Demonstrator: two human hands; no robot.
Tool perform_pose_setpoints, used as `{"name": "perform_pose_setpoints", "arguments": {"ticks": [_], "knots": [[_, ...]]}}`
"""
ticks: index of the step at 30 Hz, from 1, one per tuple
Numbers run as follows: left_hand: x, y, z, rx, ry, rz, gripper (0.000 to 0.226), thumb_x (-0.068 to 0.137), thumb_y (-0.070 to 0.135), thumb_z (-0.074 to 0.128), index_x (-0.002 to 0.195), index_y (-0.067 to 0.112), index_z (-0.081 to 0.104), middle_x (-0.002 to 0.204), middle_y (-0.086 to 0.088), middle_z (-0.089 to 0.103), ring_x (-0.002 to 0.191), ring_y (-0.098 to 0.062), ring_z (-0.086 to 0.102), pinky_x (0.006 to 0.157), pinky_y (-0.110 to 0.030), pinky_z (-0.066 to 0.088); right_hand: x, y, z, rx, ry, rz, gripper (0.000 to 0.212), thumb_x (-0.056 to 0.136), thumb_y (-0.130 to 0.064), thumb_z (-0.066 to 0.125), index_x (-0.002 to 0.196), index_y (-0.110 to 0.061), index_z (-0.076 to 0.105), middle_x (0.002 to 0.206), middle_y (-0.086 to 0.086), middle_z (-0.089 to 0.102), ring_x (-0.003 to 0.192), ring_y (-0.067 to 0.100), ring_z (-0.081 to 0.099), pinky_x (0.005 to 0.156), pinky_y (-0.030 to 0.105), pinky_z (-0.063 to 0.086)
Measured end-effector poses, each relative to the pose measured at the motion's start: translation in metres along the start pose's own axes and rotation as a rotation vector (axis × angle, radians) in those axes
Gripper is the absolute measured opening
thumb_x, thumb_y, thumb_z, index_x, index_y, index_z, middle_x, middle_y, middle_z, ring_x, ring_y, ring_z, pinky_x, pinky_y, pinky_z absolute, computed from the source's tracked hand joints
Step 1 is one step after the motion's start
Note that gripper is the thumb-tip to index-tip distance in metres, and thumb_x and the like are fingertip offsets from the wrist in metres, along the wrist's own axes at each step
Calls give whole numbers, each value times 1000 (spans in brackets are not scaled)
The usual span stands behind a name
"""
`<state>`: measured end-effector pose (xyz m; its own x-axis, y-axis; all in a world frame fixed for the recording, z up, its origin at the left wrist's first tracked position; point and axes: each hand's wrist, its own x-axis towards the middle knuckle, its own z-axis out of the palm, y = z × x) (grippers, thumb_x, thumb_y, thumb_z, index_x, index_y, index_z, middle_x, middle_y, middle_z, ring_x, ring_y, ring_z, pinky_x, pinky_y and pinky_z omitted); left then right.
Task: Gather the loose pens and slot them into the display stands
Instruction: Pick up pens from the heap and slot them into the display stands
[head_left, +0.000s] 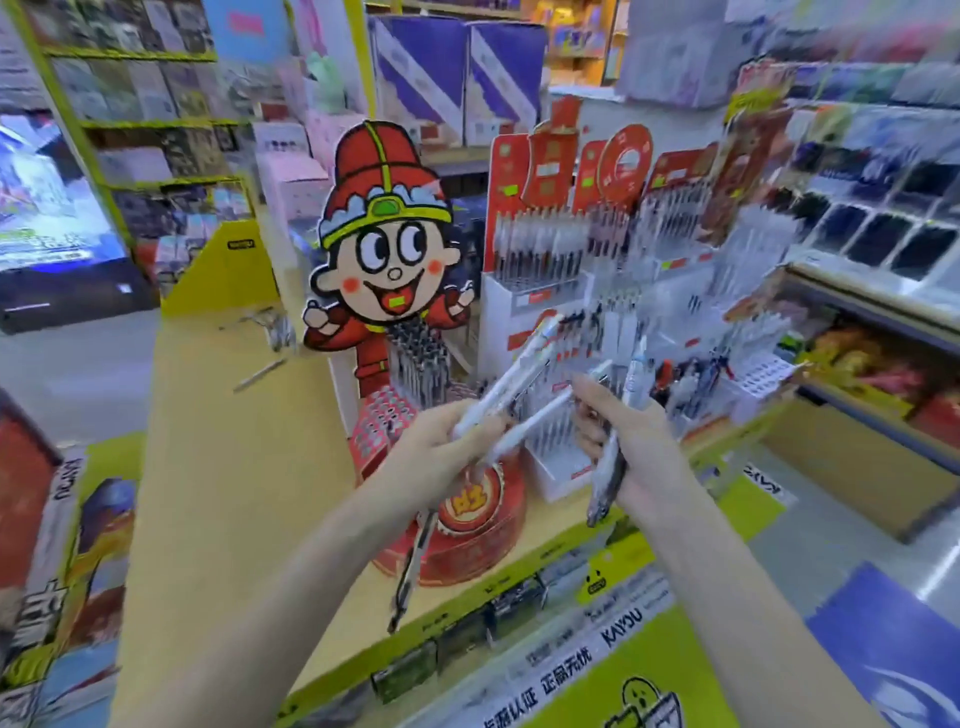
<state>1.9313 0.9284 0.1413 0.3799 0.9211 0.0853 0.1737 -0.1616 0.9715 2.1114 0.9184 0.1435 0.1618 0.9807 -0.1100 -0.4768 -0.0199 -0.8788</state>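
L hand (441, 457) grips a bunch of white pens (511, 382), fingers curled round the lower ends, tips fanning up and to the right. A dark pen (415, 556) also hangs down below that hand; can't tell if it's held or just lying against the red stand. R hand (631, 447) grasps a second lot: a grey/dark pen (608, 483) pointing down past the wrist, plus a light one (635, 371) sticking up. The two hands sit close together, white pens crossing the gap toward the R fingers, looks like sorting or passing btwn hands, but motion blur makes it hard to be sure.

Directly beyond the hands: white tiered display stands (540, 306) w/ rows of pens already slotted, red header cards above. In front left, a round red stand (467, 530) w/ a cartoon figure cutout (387, 249) and a block of dark pens behind it.

Progress, as a judgement: gathering partly done, slotting of the held pens not yet. Still loose on the yellow counter (218, 467): one pen (260, 375) lying well left of the cutout, and a small cluster (270, 319) further back. So both handfuls need slotting, and at least those strays need collecting. Which slots are free is too blurred to read.
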Motion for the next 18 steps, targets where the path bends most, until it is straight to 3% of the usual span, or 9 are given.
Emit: {"name": "perform_pose_setpoints", "arguments": {"ticks": [3, 5, 9, 11, 14, 18], "knots": [[35, -7, 23, -20, -134, -50, 25, 97, 29, 47, 88, 11, 60, 52, 3, 42, 44, -15, 24, 42, -24, 18, 19, -12, -35, 58, 121, -47, 21, 81, -14, 67, 67, -11, 53, 53, -1, 43, 40, 8, 35, 37, 18, 32], [65, -10, 38, -44, -176, -50, 24, 98, 28, 46, 80, 19, 59, 54, 0, 40, 42, -13, 24, 40, -21, 19, 39, -24, -59, 102, 179, -57, 24, 86, -15, 64, 65, -12, 53, 51, -2, 45, 39, 8, 35, 36, 18, 31], [134, -14, 72, -126, -213, -60, 27, 97, 23, 46, 74, 24, 60, 52, 2, 36, 37, -8, 24, 34, -15, 22, 80, -51, -107, -72, 146, -156, 16, 77, -17, 67, 76, -7, 55, 55, 3, 51, 37, 9, 36, 35, 20, 31], [170, -14, 92, -110, -234, -54, 24, 97, 24, 46, 78, 21, 61, 50, 4, 38, 38, -8, 25, 35, -16, 22, 102, -69, -134, -222, 156, -211, 15, 81, -15, 66, 76, -5, 55, 59, 9, 49, 39, 12, 37, 36, 22, 31], [215, -13, 123, -6, -245, -35, 23, 97, 24, 46, 81, 13, 58, 47, 10, 45, 37, -4, 30, 35, -14, 25, 135, -95, -179, -440, 300, -287, 25, 86, -19, 66, 70, -7, 51, 50, 4, 44, 41, 17, 34, 43, 28, 28], [273, -13, 162, 103, -157, -47, 24, 99, 25, 44, 89, 10, 61, 55, 4, 41, 33, 0, 34, 36, -14, 27, 180, -127, -259, -486, 618, -427, 26, 86, -24, 66, 72, -11, 49, 51, 8, 44, 40, 16, 38, 47, 28, 30]]}}
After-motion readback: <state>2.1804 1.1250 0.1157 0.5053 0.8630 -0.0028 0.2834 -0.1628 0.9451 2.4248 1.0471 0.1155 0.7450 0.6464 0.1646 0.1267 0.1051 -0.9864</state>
